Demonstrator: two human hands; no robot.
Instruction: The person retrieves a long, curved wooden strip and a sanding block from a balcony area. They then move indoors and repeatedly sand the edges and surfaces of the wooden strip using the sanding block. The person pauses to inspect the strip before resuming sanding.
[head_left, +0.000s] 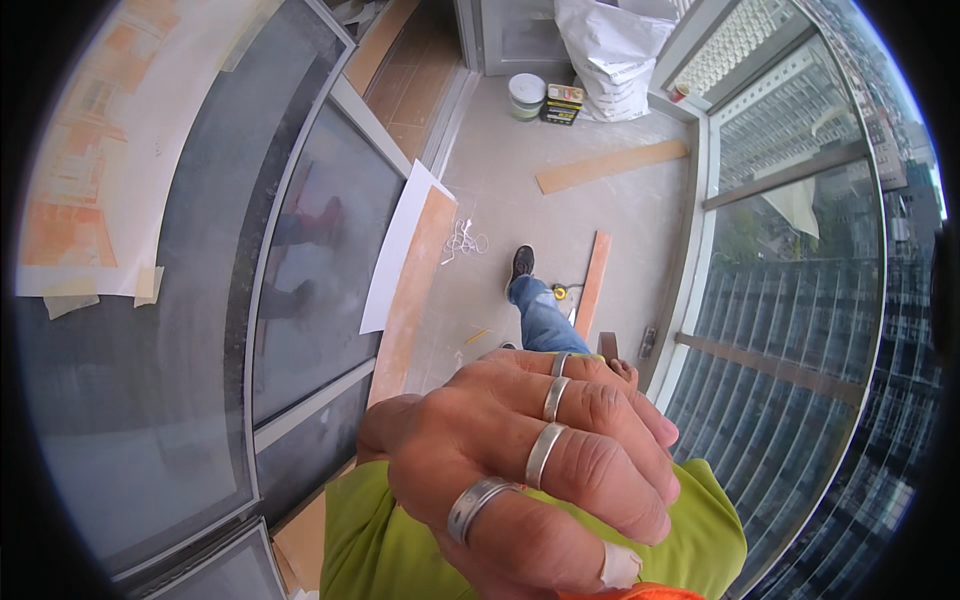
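My left hand is raised close in front of my lime-green shirt, its back toward me and the fingers bent to the right. Silver rings circle several fingers, and a pale patch covers part of the lowest one. The palm is hidden, so anything inside the curl cannot be made out. Beyond it, a few fingers of my right hand show, curled beside a brown piece whose kind is unclear; the rest is covered. Farther off lie a yellow tape measure and a narrow wood-coloured plank, beside my leg in jeans.
Glass panels line the left; a windowed railing runs along the right. On the floor are a white cord, a yellow pencil and another plank. A bucket, box and white sack stand at the back.
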